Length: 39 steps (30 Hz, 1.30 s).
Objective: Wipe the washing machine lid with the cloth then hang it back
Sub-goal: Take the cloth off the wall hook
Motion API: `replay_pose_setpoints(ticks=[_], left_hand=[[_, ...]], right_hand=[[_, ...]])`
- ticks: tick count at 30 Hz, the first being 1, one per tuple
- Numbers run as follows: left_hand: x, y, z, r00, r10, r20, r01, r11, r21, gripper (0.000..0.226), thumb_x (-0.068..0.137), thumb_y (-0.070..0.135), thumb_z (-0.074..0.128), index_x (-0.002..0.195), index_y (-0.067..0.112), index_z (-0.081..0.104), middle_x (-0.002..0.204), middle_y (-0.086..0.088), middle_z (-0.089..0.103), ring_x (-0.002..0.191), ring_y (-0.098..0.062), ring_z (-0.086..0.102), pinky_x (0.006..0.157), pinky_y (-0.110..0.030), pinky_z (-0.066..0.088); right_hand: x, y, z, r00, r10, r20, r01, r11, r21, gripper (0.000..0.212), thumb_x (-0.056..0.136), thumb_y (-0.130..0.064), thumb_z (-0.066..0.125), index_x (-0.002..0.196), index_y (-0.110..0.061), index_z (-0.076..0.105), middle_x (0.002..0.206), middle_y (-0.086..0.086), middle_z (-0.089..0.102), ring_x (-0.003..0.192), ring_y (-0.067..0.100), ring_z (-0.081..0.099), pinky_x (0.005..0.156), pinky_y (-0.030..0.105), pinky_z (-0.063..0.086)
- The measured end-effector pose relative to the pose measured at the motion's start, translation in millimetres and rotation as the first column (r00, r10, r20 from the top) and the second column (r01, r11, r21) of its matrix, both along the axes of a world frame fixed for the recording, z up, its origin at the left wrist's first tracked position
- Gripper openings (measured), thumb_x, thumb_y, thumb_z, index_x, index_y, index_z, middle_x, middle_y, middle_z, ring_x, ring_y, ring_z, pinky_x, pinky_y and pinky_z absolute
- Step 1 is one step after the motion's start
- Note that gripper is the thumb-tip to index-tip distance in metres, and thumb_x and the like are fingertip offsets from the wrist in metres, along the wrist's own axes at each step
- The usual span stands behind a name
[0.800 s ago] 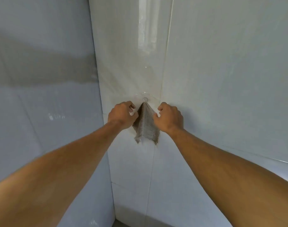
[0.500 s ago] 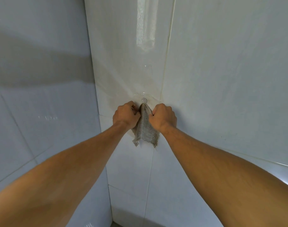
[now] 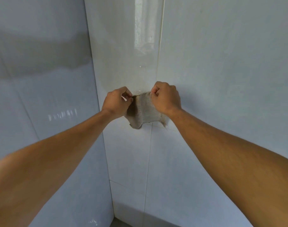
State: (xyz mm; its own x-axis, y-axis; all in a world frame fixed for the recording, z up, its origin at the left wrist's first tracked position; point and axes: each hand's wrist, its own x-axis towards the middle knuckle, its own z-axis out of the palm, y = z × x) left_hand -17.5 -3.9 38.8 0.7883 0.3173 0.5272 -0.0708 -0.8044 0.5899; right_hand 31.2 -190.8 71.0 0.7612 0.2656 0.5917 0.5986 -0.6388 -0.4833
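A small grey-beige knitted cloth [image 3: 144,110] is stretched flat against the white tiled wall at its corner. My left hand [image 3: 117,103] pinches its upper left edge and my right hand [image 3: 166,97] grips its upper right edge. The cloth's top edge sits where a small clear wall hook was showing; the hook is hidden behind the cloth. The cloth's lower corners hang loose below my hands. No washing machine is in view.
Glossy white wall tiles [image 3: 222,71] fill the view, meeting at an outer corner edge [image 3: 97,95] on the left. A strip of floor [image 3: 117,223] shows at the very bottom.
My hands have moved apart, spreading the cloth from a narrow hanging bunch into a wide stretched sheet. The hook that was visible above the cloth is covered.
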Motion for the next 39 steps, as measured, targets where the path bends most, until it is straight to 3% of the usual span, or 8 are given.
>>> replay_pose_setpoints(ticks=[7, 11, 16, 21, 27, 30, 34, 39], left_hand=[[-71, -60, 35, 0.977, -0.211, 0.011, 0.208, 0.972, 0.108, 0.005, 0.091, 0.015, 0.071, 0.095, 0.019, 0.071, 0.091, 0.008, 0.072, 0.089, -0.01, 0.067, 0.075, -0.028, 0.058], [-115, -122, 41, 0.947, -0.322, 0.012, 0.32, 0.945, 0.066, 0.007, 0.091, 0.014, 0.073, 0.097, 0.017, 0.071, 0.096, 0.01, 0.073, 0.097, -0.005, 0.069, 0.083, -0.032, 0.061], [-164, -194, 34, 0.895, -0.443, 0.059, 0.446, 0.892, -0.069, 0.013, 0.088, 0.021, 0.077, 0.099, 0.014, 0.071, 0.112, 0.011, 0.074, 0.109, -0.006, 0.068, 0.095, -0.037, 0.057], [-206, -265, 32, 0.888, -0.456, 0.055, 0.459, 0.876, -0.148, 0.016, 0.085, 0.024, 0.08, 0.09, 0.013, 0.07, 0.084, 0.006, 0.075, 0.079, -0.008, 0.072, 0.082, -0.031, 0.057], [-233, -325, 36, 0.905, -0.422, 0.052, 0.425, 0.898, -0.116, 0.015, 0.086, 0.028, 0.079, 0.089, 0.017, 0.07, 0.086, 0.001, 0.077, 0.071, -0.019, 0.074, 0.068, -0.021, 0.052], [-236, -343, 36, 0.902, -0.43, 0.042, 0.432, 0.892, -0.136, 0.016, 0.085, 0.029, 0.079, 0.088, 0.016, 0.07, 0.089, 0.004, 0.076, 0.07, -0.015, 0.072, 0.069, -0.024, 0.053], [-232, -358, 28, 0.891, -0.454, 0.014, 0.45, 0.879, -0.156, 0.013, 0.086, 0.03, 0.078, 0.087, 0.019, 0.07, 0.089, 0.008, 0.074, 0.07, -0.009, 0.068, 0.064, -0.022, 0.052], [-220, -362, 0, 0.885, -0.465, 0.016, 0.455, 0.859, -0.233, 0.011, 0.089, 0.026, 0.074, 0.088, 0.018, 0.066, 0.088, 0.005, 0.07, 0.068, -0.013, 0.066, 0.066, -0.033, 0.054]], right_hand=[[-46, -67, 21, 0.956, 0.274, -0.109, -0.263, 0.96, 0.098, 0.004, 0.089, -0.008, 0.074, 0.09, -0.01, 0.077, 0.085, 0.002, 0.076, 0.077, 0.019, 0.074, 0.084, 0.04, 0.063], [-93, -118, 27, 0.906, 0.366, -0.21, -0.323, 0.922, 0.212, 0.007, 0.093, -0.006, 0.071, 0.094, -0.009, 0.077, 0.089, 0.004, 0.076, 0.079, 0.017, 0.076, 0.063, 0.016, 0.056], [-148, -191, 23, 0.756, 0.516, -0.403, -0.308, 0.824, 0.476, 0.013, 0.093, -0.01, 0.072, 0.102, -0.003, 0.077, 0.09, 0.002, 0.075, 0.074, 0.007, 0.073, 0.062, 0.017, 0.057], [-189, -262, 11, 0.635, 0.605, -0.48, -0.2, 0.729, 0.655, 0.006, 0.093, -0.008, 0.07, 0.095, -0.009, 0.075, 0.096, 0.009, 0.072, 0.086, 0.024, 0.066, 0.076, 0.035, 0.055], [-220, -338, -34, 0.446, 0.693, -0.567, -0.088, 0.664, 0.742, 0.057, 0.095, -0.061, 0.053, 0.118, -0.012, 0.072, 0.101, 0.006, 0.071, 0.096, 0.024, 0.065, 0.093, 0.041, 0.05], [-239, -364, -70, 0.426, 0.664, -0.614, -0.154, 0.722, 0.674, 0.042, 0.093, -0.043, 0.065, 0.124, -0.015, 0.069, 0.119, 0.007, 0.073, 0.116, 0.029, 0.064, 0.108, 0.047, 0.05], [-253, -389, -94, 0.499, 0.613, -0.613, -0.101, 0.743, 0.662, 0.029, 0.089, -0.011, 0.074, 0.118, -0.006, 0.071, 0.117, 0.01, 0.075, 0.113, 0.03, 0.068, 0.102, 0.042, 0.056], [-257, -416, -110, 0.511, 0.699, -0.5, 0.115, 0.521, 0.846, 0.035, 0.087, -0.01, 0.073, 0.121, -0.003, 0.07, 0.116, 0.013, 0.072, 0.117, 0.033, 0.062, 0.106, 0.045, 0.048]])
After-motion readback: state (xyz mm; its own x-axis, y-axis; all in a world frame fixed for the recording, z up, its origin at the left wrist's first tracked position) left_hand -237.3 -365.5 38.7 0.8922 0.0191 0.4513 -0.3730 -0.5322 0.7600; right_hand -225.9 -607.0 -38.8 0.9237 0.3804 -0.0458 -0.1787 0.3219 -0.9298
